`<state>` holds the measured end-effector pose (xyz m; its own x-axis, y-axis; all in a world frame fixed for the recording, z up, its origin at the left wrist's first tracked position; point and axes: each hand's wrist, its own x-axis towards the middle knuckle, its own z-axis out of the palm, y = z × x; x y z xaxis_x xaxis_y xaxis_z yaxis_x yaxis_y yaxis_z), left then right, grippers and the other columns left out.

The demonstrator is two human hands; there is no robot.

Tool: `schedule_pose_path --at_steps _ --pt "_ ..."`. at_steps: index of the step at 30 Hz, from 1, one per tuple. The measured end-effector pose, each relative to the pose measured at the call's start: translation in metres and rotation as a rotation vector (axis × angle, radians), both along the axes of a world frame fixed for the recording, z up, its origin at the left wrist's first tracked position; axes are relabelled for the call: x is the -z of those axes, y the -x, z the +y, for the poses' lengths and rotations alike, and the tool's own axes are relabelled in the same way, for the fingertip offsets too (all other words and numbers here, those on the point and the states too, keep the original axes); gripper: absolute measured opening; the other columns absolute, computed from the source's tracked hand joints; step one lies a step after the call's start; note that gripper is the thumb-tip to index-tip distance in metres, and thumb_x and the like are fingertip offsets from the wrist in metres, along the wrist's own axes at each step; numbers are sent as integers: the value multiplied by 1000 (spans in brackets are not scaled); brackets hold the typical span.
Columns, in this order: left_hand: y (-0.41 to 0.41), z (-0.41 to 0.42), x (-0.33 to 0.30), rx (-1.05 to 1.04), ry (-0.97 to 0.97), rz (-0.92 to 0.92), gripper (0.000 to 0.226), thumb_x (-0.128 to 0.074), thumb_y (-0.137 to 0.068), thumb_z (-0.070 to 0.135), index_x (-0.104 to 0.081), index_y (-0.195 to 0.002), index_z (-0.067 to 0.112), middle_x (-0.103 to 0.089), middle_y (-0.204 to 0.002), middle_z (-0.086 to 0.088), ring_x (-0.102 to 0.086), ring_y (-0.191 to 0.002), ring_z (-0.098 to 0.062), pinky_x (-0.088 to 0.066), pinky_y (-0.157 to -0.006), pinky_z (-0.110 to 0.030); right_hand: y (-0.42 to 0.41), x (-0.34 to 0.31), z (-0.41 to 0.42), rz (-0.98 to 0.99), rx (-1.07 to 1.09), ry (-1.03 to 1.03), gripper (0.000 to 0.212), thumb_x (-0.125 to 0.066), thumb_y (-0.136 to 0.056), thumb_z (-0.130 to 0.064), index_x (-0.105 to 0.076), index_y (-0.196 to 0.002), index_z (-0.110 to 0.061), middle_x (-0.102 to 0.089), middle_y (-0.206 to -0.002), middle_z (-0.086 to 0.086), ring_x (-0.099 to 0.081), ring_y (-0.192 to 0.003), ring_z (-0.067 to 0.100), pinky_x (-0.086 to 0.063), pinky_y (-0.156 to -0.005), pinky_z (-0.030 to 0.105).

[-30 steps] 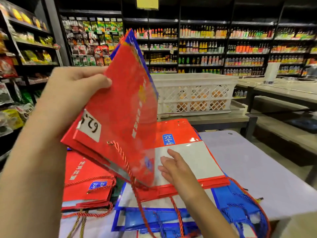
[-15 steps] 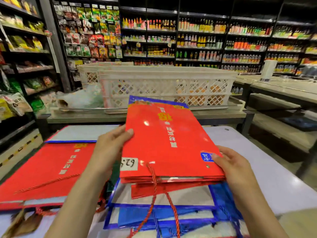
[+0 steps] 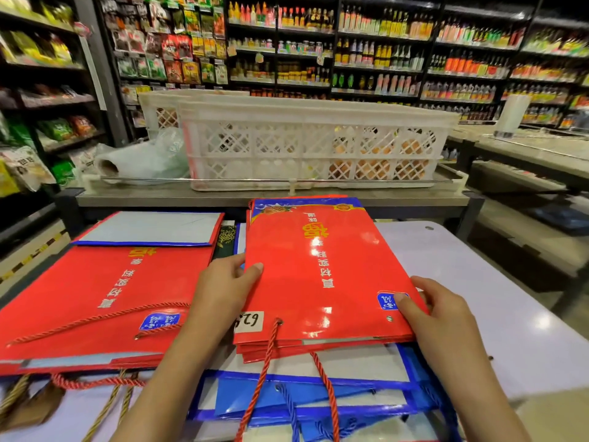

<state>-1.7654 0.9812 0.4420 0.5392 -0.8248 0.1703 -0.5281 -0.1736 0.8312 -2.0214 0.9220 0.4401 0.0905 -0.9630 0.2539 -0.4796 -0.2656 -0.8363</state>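
Note:
A flat red gift bag (image 3: 322, 275) with gold lettering and a white price sticker lies on top of a pile of red and blue bags (image 3: 312, 387) on the white table (image 3: 497, 307). My left hand (image 3: 220, 291) holds its left edge, thumb on top. My right hand (image 3: 439, 311) holds its near right corner, thumb on the blue logo. Red cord handles (image 3: 264, 374) hang off the near edge. A second pile topped by a red bag (image 3: 105, 298) lies to the left.
Behind the table a metal counter (image 3: 255, 193) carries white lattice crates (image 3: 312, 141) and a roll of plastic bags (image 3: 140, 161). Shelves of bottles (image 3: 382, 49) and snack packets (image 3: 178, 43) fill the back and left. More counters (image 3: 535, 148) stand to the right.
The red bag, held up and tilted by my left hand a second ago, has been laid flat on the right pile. My right hand moved from under it to its right corner.

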Motion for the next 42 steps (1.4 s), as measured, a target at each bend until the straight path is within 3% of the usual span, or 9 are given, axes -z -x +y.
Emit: schedule_pose_path --at_steps 7,10,14,17,23,30,34,38,42 --pt "3 -4 0 -84 64 -137 32 -63 -91 30 -50 -62 30 -67 -76 -19 -63 -75 -32 -46 -67 -40 -8 -5 10 197 72 97 38 -50 -97 -26 -51 -133 -14 -59 -116 6 -46 -88 11 -35 -76 22" --pt "-3 -4 6 -91 53 -246 23 -64 -90 34 -53 -72 24 -65 -71 -15 -59 -74 -29 -41 -64 -38 -13 -4 14 333 128 132 40 -48 -97 -31 -49 -134 -14 -51 -105 3 -37 -89 8 -34 -77 22" --pt "-15 1 10 -106 66 -266 16 -64 -89 34 -69 -90 20 -62 -71 -3 -57 -70 -20 -38 -59 -33 -19 1 17 456 184 144 46 -52 -94 -38 -52 -134 -15 -51 -117 7 -34 -99 11 -39 -90 31" --pt "-18 17 5 -109 213 -280 23 -66 -88 16 -70 -111 18 -62 -91 4 -58 -87 -15 -43 -77 -30 -21 3 20 460 224 144 46 -54 -92 -41 -55 -130 -14 -44 -123 6 -37 -112 17 -40 -91 33" --pt "-3 71 -10 571 149 -297 64 -42 -67 -3 -66 -114 32 -56 -123 28 -47 -120 10 -30 -95 -1 -20 5 18 494 223 166 46 -52 -93 -41 -56 -129 -14 -50 -123 8 -41 -114 23 -40 -94 39" --pt "4 73 -3 593 136 -292 27 -54 -76 33 -71 -98 35 -65 -109 24 -60 -107 1 -44 -89 -16 -18 7 18 461 223 184 42 -48 -94 -41 -57 -127 -17 -52 -123 5 -42 -114 22 -38 -95 41" --pt "14 66 -6 491 183 -148 13 -62 -78 37 -72 -80 29 -70 -91 13 -65 -89 -7 -51 -75 -27 -26 4 39 317 122 529 18 -51 -93 -28 -63 -99 -15 -57 -105 3 -46 -99 20 -41 -85 40" --pt "25 55 -11 447 253 -114 44 -57 -78 57 -69 -65 16 -64 -70 -1 -60 -68 -18 -45 -69 -36 -54 3 71 142 -241 590 39 -44 -92 -51 -53 -68 -21 -49 -76 -11 -45 -75 11 -33 -73 29" --pt "28 46 -10 400 252 -90 59 -54 -76 58 -60 -55 3 -56 -62 -10 -50 -60 -27 -42 -59 -41 -80 13 86 150 -255 562 39 -56 -76 -62 -58 -65 -25 -52 -75 -15 -50 -75 9 -33 -78 29"
